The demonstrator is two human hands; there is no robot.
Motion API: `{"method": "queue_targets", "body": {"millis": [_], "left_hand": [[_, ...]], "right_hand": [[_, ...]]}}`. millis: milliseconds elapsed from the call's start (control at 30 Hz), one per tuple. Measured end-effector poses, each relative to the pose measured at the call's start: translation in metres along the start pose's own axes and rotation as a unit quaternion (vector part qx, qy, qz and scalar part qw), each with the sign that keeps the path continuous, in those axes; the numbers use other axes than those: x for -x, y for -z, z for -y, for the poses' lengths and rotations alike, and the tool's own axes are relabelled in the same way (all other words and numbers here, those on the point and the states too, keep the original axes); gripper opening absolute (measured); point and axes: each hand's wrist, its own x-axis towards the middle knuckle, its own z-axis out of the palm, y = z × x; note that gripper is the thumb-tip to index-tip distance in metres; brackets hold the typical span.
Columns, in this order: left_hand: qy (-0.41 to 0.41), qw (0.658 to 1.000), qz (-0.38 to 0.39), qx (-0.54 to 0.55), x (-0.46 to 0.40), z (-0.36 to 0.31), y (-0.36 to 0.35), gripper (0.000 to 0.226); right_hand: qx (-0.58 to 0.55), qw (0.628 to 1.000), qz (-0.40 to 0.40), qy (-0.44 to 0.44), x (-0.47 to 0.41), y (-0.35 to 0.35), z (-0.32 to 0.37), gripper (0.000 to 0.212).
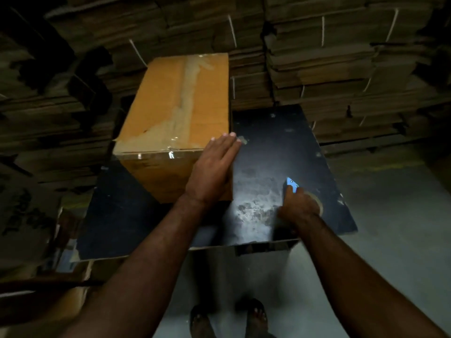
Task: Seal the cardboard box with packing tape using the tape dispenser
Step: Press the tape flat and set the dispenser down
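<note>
A closed brown cardboard box (175,113) stands on the left half of a dark table (280,147). A strip of clear tape runs along its top seam and folds over the near edge. My left hand (212,167) lies flat, fingers together, against the box's near right corner. My right hand (299,208) rests on the table to the right of the box, closed around a blue tape dispenser (292,184) with a brown tape roll (317,203). Only the dispenser's blue tip and part of the roll show past my fingers.
Tall stacks of flattened, tied cardboard (329,57) fill the background and the left side, close behind the table. A grey floor (390,228) lies to the right. My sandalled feet (229,318) stand below the table's near edge.
</note>
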Motion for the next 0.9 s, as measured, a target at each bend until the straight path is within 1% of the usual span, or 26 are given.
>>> {"method": "queue_targets", "body": {"millis": [33,100,167,233,267,300,333,400,433,467,500,567,633,700,767,833,900], "left_hand": [[0.005,1.000,0.005,0.021,0.003,-0.001,0.006,0.073],[0.031,0.998,-0.008,0.060,0.012,-0.001,0.020,0.073],[0.076,0.991,-0.069,0.087,0.022,0.003,0.036,0.065],[0.143,0.971,-0.162,0.104,0.032,0.018,0.051,0.055],[0.188,0.952,-0.215,0.106,0.038,0.029,0.058,0.049],[0.244,0.927,-0.264,0.108,0.043,0.041,0.065,0.044],[0.309,0.893,-0.304,0.121,0.050,0.054,0.072,0.038],[0.440,0.808,-0.350,0.176,0.064,0.075,0.089,0.025],[0.506,0.762,-0.347,0.209,0.071,0.087,0.094,0.018],[0.569,0.714,-0.323,0.250,0.077,0.100,0.098,0.015],[0.618,0.669,-0.287,0.297,0.083,0.112,0.101,0.019],[0.664,0.592,-0.213,0.405,0.093,0.131,0.102,0.034],[0.667,0.533,-0.156,0.497,0.099,0.141,0.103,0.047],[0.658,0.488,-0.107,0.564,0.100,0.149,0.101,0.056],[0.646,0.460,-0.069,0.605,0.098,0.154,0.098,0.061],[0.644,0.446,-0.055,0.620,0.097,0.163,0.093,0.060],[0.642,0.439,-0.054,0.627,0.098,0.169,0.089,0.053]], "right_hand": [[-0.013,0.999,-0.024,0.027,0.002,0.015,0.007,0.055],[-0.078,0.989,-0.083,0.097,0.009,0.045,0.027,0.049],[-0.150,0.957,-0.166,0.185,0.021,0.075,0.052,0.043],[-0.206,0.909,-0.247,0.264,0.036,0.102,0.082,0.034],[-0.219,0.890,-0.271,0.294,0.044,0.114,0.098,0.031],[-0.222,0.880,-0.280,0.315,0.051,0.122,0.114,0.031],[-0.217,0.875,-0.280,0.330,0.058,0.128,0.130,0.032],[-0.193,0.873,-0.269,0.358,0.067,0.132,0.161,0.037],[-0.175,0.874,-0.259,0.373,0.071,0.132,0.176,0.038],[-0.158,0.874,-0.249,0.386,0.074,0.131,0.191,0.038],[-0.144,0.874,-0.240,0.398,0.076,0.130,0.205,0.036],[-0.123,0.870,-0.230,0.418,0.078,0.128,0.233,0.033],[-0.109,0.868,-0.219,0.432,0.079,0.127,0.261,0.034],[-0.096,0.868,-0.207,0.440,0.077,0.125,0.286,0.037],[-0.085,0.876,-0.193,0.434,0.074,0.122,0.309,0.041],[-0.077,0.884,-0.187,0.421,0.071,0.118,0.325,0.045],[-0.074,0.891,-0.178,0.411,0.068,0.113,0.335,0.047]]}}
